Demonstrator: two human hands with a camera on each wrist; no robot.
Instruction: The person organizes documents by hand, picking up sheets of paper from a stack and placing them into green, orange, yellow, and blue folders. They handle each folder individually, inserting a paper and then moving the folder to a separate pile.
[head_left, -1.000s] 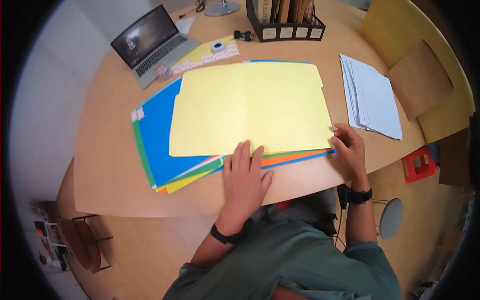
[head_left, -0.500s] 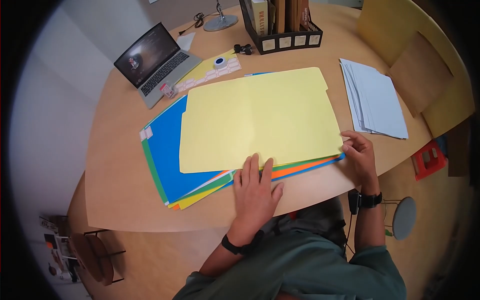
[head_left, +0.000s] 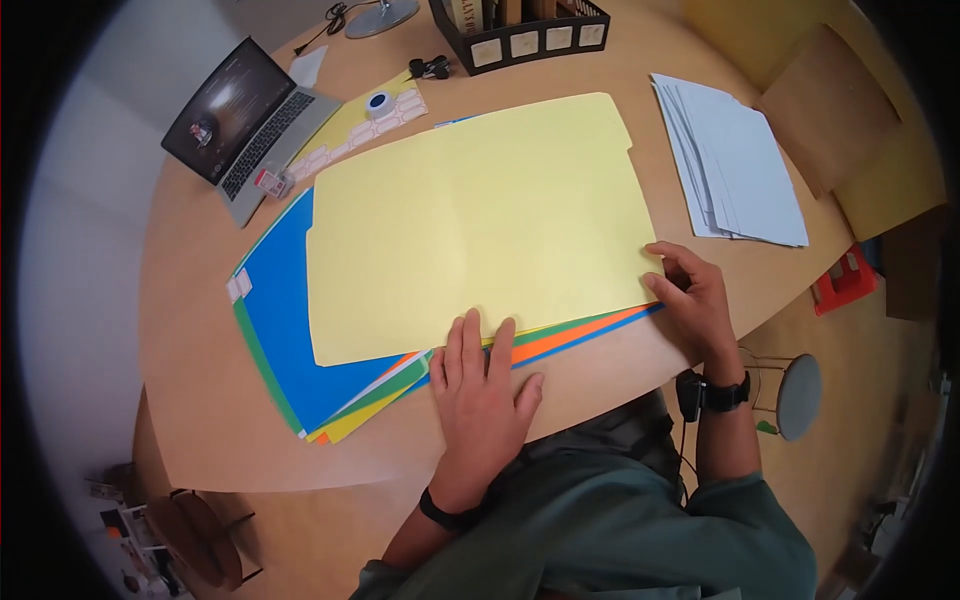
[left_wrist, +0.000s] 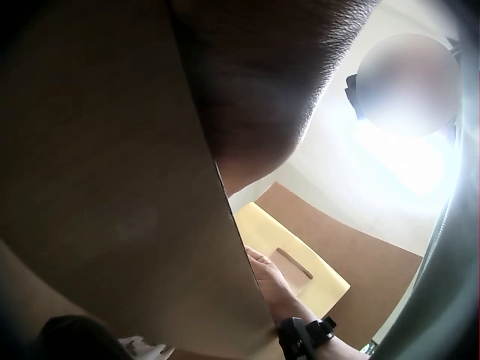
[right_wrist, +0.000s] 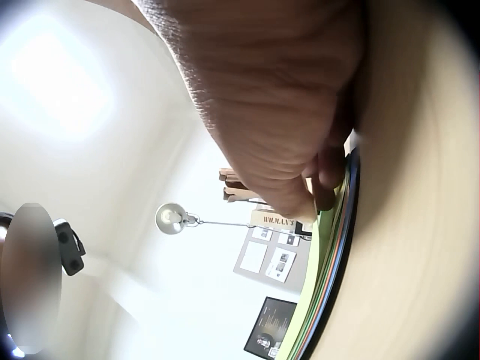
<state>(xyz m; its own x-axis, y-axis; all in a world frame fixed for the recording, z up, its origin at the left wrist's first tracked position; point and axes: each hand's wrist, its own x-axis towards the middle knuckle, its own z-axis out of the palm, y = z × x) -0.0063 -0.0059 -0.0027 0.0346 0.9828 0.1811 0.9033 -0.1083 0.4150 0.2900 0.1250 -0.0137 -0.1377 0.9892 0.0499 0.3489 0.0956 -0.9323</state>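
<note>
A pale yellow file folder lies opened flat on a stack of coloured folders, with a centre crease and cut tabs. My left hand rests at its near edge, fingers extended and fingertips on the yellow sheet. At the lower right corner my right hand pinches the yellow folder's edge between thumb and fingers. In the right wrist view the yellow sheet stands slightly apart from the layers under it. A blue folder shows at left, with green, orange and yellow edges below it.
A laptop stands open at the far left, near label sheets and a tape roll. White papers lie at right. A black book rack is at the back, and a grey stool stands beyond the table edge.
The head view has shifted and tilted. My right thumb and fingers have come slightly further over the yellow folder's right edge. The left hand stays at the near edge.
</note>
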